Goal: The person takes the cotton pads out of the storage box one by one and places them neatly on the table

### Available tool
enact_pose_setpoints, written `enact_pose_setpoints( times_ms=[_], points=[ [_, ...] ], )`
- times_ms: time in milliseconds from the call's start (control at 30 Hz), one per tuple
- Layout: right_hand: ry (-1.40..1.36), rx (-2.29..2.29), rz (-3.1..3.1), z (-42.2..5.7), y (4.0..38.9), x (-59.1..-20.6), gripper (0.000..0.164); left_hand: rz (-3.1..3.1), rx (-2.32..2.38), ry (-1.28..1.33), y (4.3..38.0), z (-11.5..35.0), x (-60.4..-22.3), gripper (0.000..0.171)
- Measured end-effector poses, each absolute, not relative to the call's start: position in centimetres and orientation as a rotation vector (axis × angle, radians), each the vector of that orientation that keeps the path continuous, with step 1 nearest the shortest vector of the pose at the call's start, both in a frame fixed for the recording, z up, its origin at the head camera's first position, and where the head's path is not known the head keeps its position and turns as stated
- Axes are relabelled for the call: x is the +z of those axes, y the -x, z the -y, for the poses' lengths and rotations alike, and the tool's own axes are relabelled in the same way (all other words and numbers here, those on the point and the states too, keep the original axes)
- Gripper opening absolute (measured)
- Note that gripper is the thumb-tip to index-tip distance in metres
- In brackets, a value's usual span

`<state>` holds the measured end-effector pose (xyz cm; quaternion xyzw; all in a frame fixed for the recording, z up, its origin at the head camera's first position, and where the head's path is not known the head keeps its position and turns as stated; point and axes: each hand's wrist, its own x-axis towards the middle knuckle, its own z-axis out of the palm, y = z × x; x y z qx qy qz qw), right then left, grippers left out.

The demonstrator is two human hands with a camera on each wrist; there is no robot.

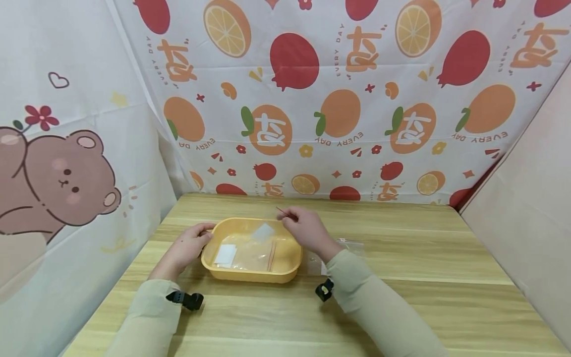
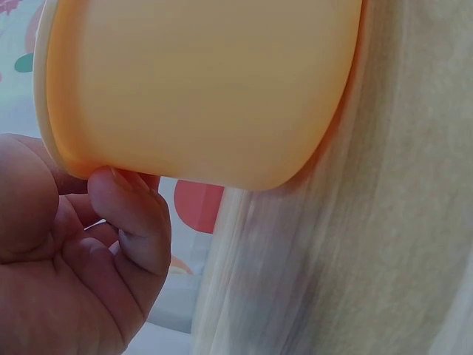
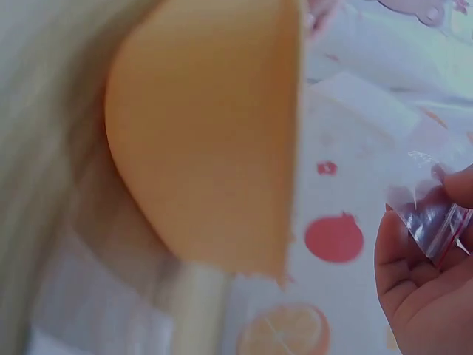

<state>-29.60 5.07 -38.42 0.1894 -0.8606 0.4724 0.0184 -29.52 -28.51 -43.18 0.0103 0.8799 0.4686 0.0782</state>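
Observation:
A yellow plastic tray (image 1: 254,276) sits on the table. At its left end my left hand (image 1: 189,245) grips the rim, with curled fingers against the outer wall in the left wrist view. My right hand (image 1: 308,229) is over the tray's far right corner. It pinches a small clear zip bag (image 3: 429,214) by the end with the red seal line. A white patch on that bag shows over the tray in the head view. Inside the tray lies another clear zip bag (image 1: 252,255) with a red seal line and a white label (image 1: 225,255).
Another clear bag (image 1: 315,267) lies on the table right of the tray, partly hidden beneath my right forearm. Behind the wooden table (image 1: 424,258) hangs a fruit-print cloth (image 1: 370,163). A bear-print cloth (image 1: 134,114) hangs on the left.

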Motion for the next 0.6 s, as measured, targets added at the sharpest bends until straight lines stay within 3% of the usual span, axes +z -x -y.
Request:
enact_pose_setpoints(
  times_ms=[600],
  points=[
    [-0.679,1.595,2.667,-17.2,29.8,-36.2,0.022,-2.619,1.426,-0.054,29.4,28.7,-43.5,0.045]
  ],
)
